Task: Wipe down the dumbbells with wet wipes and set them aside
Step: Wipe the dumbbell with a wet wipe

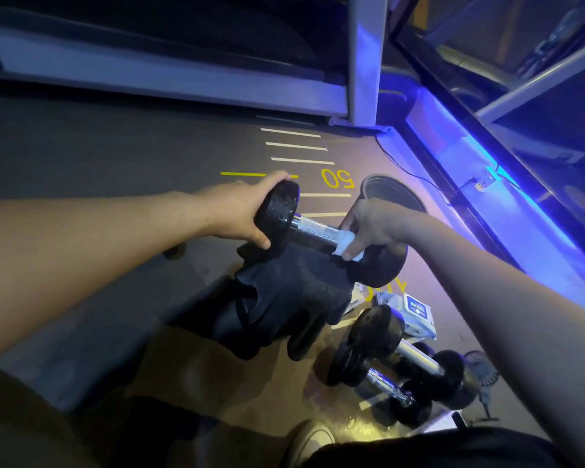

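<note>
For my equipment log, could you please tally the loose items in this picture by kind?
Black round-headed dumbbells with chrome handles: 3, one held and two on the floor
White wet wipes in use: 1
White wet-wipe packs with a blue label: 1
Dark round bins: 1
Black cloth bundles: 1
Total: 7

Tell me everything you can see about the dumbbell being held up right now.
The dumbbell has two round black heads and a knurled chrome handle. It is held tilted above the floor. The left hand grips its upper head, which glistens wet. The right hand pinches a white wet wipe around the handle near the lower head.
</note>
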The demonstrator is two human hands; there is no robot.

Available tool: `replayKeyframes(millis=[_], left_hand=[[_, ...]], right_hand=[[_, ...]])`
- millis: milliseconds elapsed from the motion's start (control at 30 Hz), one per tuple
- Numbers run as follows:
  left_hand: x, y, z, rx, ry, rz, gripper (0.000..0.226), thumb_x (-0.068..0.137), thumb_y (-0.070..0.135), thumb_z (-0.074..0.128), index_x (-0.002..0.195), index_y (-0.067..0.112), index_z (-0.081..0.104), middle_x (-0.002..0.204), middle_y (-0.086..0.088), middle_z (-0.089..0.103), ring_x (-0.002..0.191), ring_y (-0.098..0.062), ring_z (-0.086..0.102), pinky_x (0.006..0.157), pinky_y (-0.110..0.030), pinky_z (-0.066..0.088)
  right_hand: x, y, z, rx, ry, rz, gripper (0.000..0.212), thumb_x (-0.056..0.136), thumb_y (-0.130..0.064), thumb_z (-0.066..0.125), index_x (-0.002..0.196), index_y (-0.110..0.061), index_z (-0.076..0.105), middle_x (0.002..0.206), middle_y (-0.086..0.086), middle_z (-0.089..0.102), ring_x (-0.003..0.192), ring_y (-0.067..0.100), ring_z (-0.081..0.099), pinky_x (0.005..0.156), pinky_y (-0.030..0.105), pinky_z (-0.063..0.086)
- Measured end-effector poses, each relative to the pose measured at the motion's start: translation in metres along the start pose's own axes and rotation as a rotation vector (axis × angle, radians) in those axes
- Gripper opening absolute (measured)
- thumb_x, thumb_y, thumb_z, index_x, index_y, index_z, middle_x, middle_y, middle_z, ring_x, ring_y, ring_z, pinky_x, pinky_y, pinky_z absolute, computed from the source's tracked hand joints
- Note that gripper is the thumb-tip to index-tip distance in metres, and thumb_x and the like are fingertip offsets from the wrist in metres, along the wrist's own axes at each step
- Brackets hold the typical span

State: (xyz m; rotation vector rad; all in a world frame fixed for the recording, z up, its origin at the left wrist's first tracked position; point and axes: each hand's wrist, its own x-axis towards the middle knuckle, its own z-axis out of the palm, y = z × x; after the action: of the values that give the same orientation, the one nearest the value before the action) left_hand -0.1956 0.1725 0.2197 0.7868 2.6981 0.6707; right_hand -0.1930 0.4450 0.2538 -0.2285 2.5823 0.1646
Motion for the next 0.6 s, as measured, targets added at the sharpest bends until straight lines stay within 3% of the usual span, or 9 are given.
replayKeyframes(millis=[67,133,200,267,400,500,600], left_hand=[[0.001,0.001,-0.001,-0.003,0.014,0.028,0.116,0.064,0.041,0.089,0.150,0.041,0.012,0.075,0.010,0.044,0.086,-0.025,0.049,0.072,-0.033,0.040],[0.002,0.001,-0.002,0.007,0.013,0.040,0.115,0.060,0.040,0.091,0.147,0.040,0.014,0.087,0.010,0.052,0.092,-0.025,0.054,0.075,-0.034,0.044],[0.003,0.001,-0.004,0.014,0.009,0.030,0.115,0.059,0.041,0.091,0.145,0.040,0.015,0.103,0.006,0.057,0.102,-0.029,0.059,0.081,-0.038,0.049],[0.001,0.002,-0.003,0.021,0.004,0.021,0.114,0.059,0.041,0.091,0.144,0.040,0.015,0.108,0.004,0.059,0.105,-0.031,0.060,0.084,-0.040,0.050],[0.002,0.003,-0.002,0.036,0.011,0.029,0.114,0.061,0.041,0.090,0.146,0.039,0.014,0.116,-0.004,0.063,0.106,-0.033,0.059,0.084,-0.040,0.050],[0.002,0.003,-0.002,0.039,0.013,0.023,0.113,0.063,0.042,0.089,0.146,0.040,0.013,0.097,-0.003,0.060,0.092,-0.032,0.058,0.074,-0.036,0.046],[0.000,0.004,-0.002,0.041,0.019,0.021,0.111,0.064,0.043,0.088,0.146,0.041,0.014,0.085,0.001,0.052,0.080,-0.027,0.051,0.071,-0.034,0.043]], right_hand=[[-0.010,-0.007,0.015,-0.212,0.167,0.039,0.043,0.064,-0.060,0.081,0.084,-0.022,0.073,0.073,0.000,0.068,0.079,0.027,0.061,0.078,0.034,0.047],[-0.017,-0.016,0.034,-0.402,0.342,0.091,0.043,0.071,-0.064,0.072,0.082,-0.022,0.067,0.076,0.000,0.069,0.082,0.025,0.064,0.097,0.038,0.037],[-0.018,-0.025,0.054,-0.507,0.505,0.149,0.033,0.079,-0.053,0.066,0.072,-0.022,0.058,0.069,0.002,0.069,0.074,0.023,0.067,0.104,0.043,0.031],[-0.016,-0.030,0.065,-0.530,0.594,0.158,0.029,0.082,-0.043,0.064,0.067,-0.021,0.054,0.062,0.003,0.067,0.066,0.024,0.065,0.101,0.042,0.032],[-0.014,-0.017,0.039,-0.408,0.366,0.085,0.036,0.082,-0.053,0.066,0.089,-0.018,0.070,0.083,0.006,0.072,0.085,0.030,0.068,0.085,0.036,0.045],[-0.012,-0.003,0.010,-0.102,0.072,-0.009,0.028,0.076,-0.043,0.081,0.081,-0.020,0.066,0.073,-0.002,0.065,0.081,0.027,0.063,0.069,0.032,0.048],[0.001,0.003,-0.003,-0.012,-0.067,-0.009,0.031,0.072,-0.044,0.084,0.085,-0.018,0.072,0.072,-0.003,0.069,0.078,0.025,0.066,0.073,0.033,0.053]])
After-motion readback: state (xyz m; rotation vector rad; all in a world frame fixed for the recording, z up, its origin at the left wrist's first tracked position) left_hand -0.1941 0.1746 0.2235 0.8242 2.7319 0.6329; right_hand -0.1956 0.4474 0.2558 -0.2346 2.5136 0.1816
